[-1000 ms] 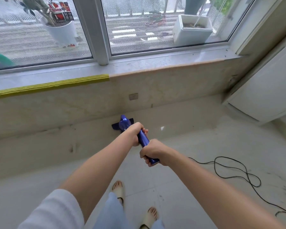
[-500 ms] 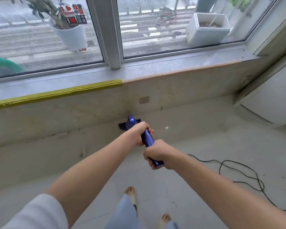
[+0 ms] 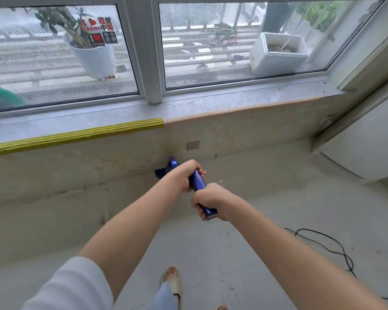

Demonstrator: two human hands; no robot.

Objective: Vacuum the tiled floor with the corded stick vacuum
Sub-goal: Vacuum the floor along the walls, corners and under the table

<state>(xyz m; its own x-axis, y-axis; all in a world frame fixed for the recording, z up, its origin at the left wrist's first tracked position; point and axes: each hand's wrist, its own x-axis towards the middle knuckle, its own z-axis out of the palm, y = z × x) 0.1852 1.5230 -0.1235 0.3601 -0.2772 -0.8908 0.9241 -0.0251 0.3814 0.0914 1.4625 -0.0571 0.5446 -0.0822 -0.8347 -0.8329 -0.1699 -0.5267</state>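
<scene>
A blue stick vacuum (image 3: 197, 181) points away from me toward the low wall under the window. My left hand (image 3: 184, 175) grips the upper part of its handle. My right hand (image 3: 208, 201) grips the handle's end, just behind the left. The vacuum's head (image 3: 160, 173) rests on the pale tiled floor (image 3: 278, 209) at the foot of the wall, mostly hidden behind my left hand. Its black cord (image 3: 327, 245) lies in loops on the tiles to my right.
A low marble wall with a socket (image 3: 193, 145) runs below the window sill (image 3: 211, 104); a yellow strip (image 3: 76, 136) edges the sill at left. A white cabinet (image 3: 367, 142) stands at right. My sandalled foot (image 3: 171, 280) is below the hands.
The view has shifted left and closer to the wall. The vacuum head has moved forward to the wall's foot. Both hands keep the same grip.
</scene>
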